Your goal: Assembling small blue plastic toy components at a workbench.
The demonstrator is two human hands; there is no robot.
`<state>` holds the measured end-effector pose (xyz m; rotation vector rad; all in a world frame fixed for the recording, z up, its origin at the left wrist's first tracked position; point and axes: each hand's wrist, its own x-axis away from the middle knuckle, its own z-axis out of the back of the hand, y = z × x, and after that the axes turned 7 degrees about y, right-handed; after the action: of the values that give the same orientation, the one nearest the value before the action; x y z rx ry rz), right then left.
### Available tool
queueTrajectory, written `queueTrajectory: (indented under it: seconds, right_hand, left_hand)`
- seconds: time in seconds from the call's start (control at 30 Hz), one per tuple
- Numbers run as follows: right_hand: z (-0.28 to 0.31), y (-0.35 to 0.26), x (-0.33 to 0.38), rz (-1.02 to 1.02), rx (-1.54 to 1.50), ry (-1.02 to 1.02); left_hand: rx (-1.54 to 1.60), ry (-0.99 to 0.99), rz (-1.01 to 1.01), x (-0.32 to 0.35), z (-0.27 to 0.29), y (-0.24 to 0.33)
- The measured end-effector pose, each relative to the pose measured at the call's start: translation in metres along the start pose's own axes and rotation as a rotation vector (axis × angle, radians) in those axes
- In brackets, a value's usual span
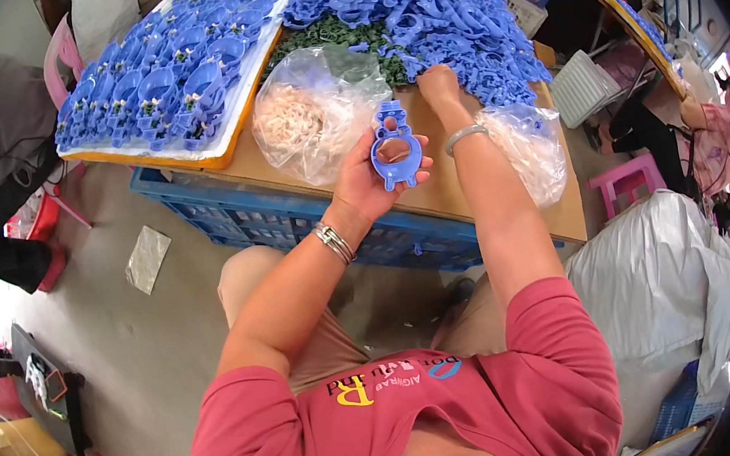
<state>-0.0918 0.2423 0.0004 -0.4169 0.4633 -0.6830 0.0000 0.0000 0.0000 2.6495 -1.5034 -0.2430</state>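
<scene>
My left hand (363, 181) is closed around a blue plastic part (396, 153), held upright over the table's near side. The part has a large round opening, a smaller frame at its top and short feet below. My right hand (437, 84) reaches to where the small dark green pieces (330, 35) meet the heap of blue plastic parts (437, 0). Its fingers are bent downward and pressed together; whatever they pinch is hidden. A clear bag of cream-coloured pieces (290, 120) lies left of my left hand, and another clear bag of pale pieces (527, 149) sits beside my right forearm.
On the left, a white tray with an orange rim (220, 161) holds rows of blue parts fitted with green pieces. Blue crates (226, 210) stand under the cardboard tabletop (569, 219). People sit at both sides. A pink stool (629, 179) and a white sack (662, 273) stand right.
</scene>
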Motion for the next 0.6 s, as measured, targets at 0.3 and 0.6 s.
queueTrajectory:
  seconds: [0.3,0.6]
  right_hand:
    - [0.027,-0.002,0.039,-0.148,-0.839,-0.049]
    - [0.124,0.015,0.174,-0.27,-1.395,-0.22]
  left_hand:
    - [-0.07,0.071,-0.083,0.001,0.002,0.004]
    - [-0.254,-0.067,-0.252,-0.01,0.001,-0.015]
